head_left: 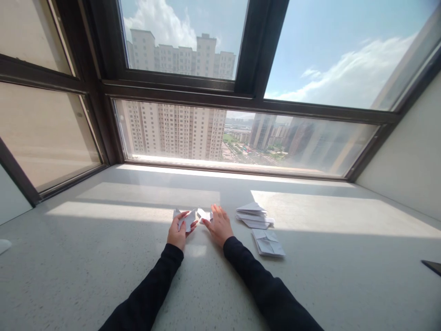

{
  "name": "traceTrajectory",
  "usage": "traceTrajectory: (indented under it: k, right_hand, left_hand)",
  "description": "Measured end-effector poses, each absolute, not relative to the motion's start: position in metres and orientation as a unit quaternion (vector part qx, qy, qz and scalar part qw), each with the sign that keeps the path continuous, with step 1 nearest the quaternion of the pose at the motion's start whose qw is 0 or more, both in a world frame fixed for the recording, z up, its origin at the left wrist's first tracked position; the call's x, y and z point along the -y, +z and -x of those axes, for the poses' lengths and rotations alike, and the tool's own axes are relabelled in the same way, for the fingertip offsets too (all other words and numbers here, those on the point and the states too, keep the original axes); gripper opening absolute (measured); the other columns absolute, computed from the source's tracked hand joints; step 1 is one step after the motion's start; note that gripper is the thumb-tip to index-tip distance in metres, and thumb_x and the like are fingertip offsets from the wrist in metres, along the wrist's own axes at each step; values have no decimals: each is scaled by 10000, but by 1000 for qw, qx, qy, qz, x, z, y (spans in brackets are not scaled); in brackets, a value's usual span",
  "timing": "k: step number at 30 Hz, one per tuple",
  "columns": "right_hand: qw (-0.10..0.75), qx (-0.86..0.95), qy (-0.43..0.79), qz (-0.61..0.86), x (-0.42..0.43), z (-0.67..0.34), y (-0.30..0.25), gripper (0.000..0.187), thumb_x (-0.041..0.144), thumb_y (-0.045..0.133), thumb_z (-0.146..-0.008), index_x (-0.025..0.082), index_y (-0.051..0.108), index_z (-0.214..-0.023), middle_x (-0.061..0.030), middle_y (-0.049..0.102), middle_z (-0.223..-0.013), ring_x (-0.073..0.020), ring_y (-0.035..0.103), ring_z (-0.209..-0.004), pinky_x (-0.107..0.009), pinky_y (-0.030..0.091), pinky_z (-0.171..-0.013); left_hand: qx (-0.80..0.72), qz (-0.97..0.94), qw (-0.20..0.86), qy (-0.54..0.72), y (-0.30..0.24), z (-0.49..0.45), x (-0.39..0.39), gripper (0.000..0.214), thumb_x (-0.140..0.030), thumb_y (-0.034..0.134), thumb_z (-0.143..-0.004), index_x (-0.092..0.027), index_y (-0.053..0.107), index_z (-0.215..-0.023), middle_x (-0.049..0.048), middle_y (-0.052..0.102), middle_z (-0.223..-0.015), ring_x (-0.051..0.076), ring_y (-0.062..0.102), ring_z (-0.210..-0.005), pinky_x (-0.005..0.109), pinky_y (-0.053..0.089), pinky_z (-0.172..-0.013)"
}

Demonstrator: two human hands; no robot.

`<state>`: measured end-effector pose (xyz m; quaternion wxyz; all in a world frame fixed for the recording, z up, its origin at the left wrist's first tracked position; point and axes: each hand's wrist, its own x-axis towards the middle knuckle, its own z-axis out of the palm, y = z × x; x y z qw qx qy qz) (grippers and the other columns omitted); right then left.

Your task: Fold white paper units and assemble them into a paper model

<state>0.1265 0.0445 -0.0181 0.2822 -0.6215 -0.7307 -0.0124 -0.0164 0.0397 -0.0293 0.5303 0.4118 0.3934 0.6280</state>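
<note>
My left hand (pixel 178 233) is closed round a piece of folded white paper (pixel 188 220), thumb on top and fingers beneath. Just right of it, my right hand (pixel 219 226) has its fingers curled over a second, smaller-looking folded paper piece (pixel 203 214); much of that piece is hidden under the fingers. A small gap separates the two pieces. To the right of my right hand lies a loose stack of folded papers (pixel 254 217) with pointed ends. Nearer to me than that stack, a square folded paper packet (pixel 268 243) rests flat.
Both hands work over a pale speckled windowsill (pixel 103 266). Behind it stands a dark-framed window (pixel 255 105), with tall buildings outside. A dark flat object (pixel 432 266) pokes in at the right edge, and a white rounded thing (pixel 4 246) at the left.
</note>
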Motion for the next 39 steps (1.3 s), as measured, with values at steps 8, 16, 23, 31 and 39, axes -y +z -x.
traceTrajectory:
  k: [8, 16, 23, 31, 39]
  right_hand:
    - [316, 738, 66, 593, -6, -136, -7, 339, 302, 663, -559, 175, 506, -831, -53, 576, -868, -218, 506, -862, -339, 366, -761]
    - [418, 722, 80, 546, 36, -148, 8, 207, 217, 592, -655, 179, 479, -824, -32, 543, -747, -178, 483, -721, -300, 378, -659]
    - [384, 762, 76, 515, 38, -147, 10, 89, 155, 508, -730, 189, 522, -811, -19, 566, -771, -175, 456, -745, -307, 308, -688]
    - [372, 755, 50, 538, 38, -149, 12, 75, 167, 520, -728, 206, 552, -784, -10, 540, -748, -172, 437, -739, -308, 297, -684]
    - [500, 690, 49, 522, 32, -154, 8, 547, 276, 590, -679, 199, 356, -1167, -100, 420, -1080, -222, 422, -937, -349, 393, -744]
  left_hand:
    - [-402, -424, 547, 599, -27, 18, -39, 277, -267, 515, -721, -194, 482, -986, 81, 503, -1055, 157, 625, -704, 288, 512, -639]
    - [-364, -567, 560, 481, -6, 2, -8, 381, -434, 494, -718, -170, 533, -990, 105, 561, -957, 205, 597, -728, 323, 504, -605]
    - [-267, -649, 580, 413, 3, -3, 7, 446, -357, 548, -708, -187, 465, -1112, 102, 525, -1059, 251, 510, -957, 337, 466, -751]
    - [-236, -645, 597, 415, -7, -2, 8, 634, -308, 499, -751, -288, 157, -1284, 99, 405, -1180, 189, 538, -831, 351, 476, -715]
    - [-243, -679, 547, 425, -10, -3, 11, 692, -349, 464, -773, -311, 17, -1300, 62, 555, -928, 168, 570, -729, 341, 464, -700]
